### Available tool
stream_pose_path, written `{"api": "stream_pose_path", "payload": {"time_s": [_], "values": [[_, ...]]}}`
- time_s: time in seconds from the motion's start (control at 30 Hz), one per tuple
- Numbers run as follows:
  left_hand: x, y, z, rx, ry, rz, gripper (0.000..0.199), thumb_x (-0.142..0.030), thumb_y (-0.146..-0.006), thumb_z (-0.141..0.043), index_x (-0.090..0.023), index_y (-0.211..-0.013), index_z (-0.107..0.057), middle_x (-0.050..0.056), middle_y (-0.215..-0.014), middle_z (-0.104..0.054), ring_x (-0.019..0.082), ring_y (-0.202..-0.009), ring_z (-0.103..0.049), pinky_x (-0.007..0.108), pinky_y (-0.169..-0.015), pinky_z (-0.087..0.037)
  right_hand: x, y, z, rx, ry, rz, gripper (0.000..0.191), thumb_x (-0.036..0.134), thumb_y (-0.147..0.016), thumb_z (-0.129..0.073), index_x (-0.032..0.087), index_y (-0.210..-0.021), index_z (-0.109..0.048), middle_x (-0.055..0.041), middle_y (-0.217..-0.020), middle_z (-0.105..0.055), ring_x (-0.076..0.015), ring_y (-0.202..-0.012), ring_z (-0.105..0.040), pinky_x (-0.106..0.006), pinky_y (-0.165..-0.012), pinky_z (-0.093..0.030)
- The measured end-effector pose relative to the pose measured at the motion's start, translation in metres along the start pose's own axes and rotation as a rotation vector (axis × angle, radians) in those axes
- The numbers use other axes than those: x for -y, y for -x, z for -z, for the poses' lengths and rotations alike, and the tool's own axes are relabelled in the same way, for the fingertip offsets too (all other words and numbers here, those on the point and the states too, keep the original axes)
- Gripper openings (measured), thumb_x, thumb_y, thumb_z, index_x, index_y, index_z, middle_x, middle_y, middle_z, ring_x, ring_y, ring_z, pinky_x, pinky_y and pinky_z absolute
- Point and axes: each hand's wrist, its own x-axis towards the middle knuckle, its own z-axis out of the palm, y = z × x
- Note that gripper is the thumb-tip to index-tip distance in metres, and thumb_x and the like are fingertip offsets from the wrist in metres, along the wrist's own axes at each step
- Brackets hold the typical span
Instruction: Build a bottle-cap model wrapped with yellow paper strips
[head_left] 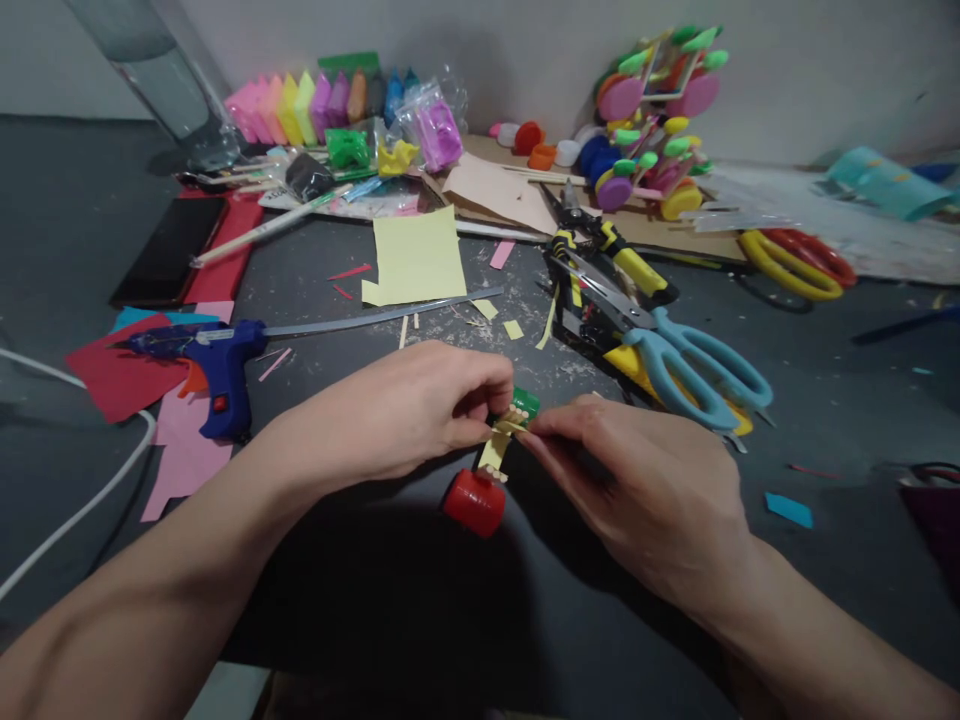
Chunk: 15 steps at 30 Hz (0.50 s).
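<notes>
A small model with a red cap (475,502) at its near end and a green cap (525,403) at its far end lies between my hands. Short wooden stick ends and a yellow paper strip (493,452) join the two caps. My left hand (427,405) pinches the model's far part from the left, its fingers bent. My right hand (645,480) is closed at the fingertips on the edge of the yellow paper strip, on the right side. The exact grip under the fingers is partly hidden.
A blue glue gun (221,375) lies left on coloured paper, near a white cable (120,465). Blue-handled scissors (675,365) and pliers (630,262) lie at the right. Behind are a yellow sheet (420,255), clay packs (304,108), a phone (172,250) and finished models (660,120).
</notes>
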Motion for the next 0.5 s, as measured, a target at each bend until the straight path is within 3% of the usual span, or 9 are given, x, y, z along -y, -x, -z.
{"api": "stream_pose_path", "payload": {"time_s": [0.5], "values": [[0.0027, -0.0023, -0.0040, -0.025, 0.057, 0.003, 0.008, -0.019, -0.087, -0.061, -0.022, -0.079, -0.061, -0.006, -0.064, -0.059, 0.011, -0.056, -0.050, 0.024, -0.054, -0.029, -0.0020, 0.0000, -0.0028, 0.042, 0.084, 0.033, 0.024, 0.026, -0.100, -0.051, 0.017, -0.081, -0.063, -0.0016, -0.066, -0.061, -0.0156, -0.057, -0.054, -0.030, -0.055, -0.033]]}}
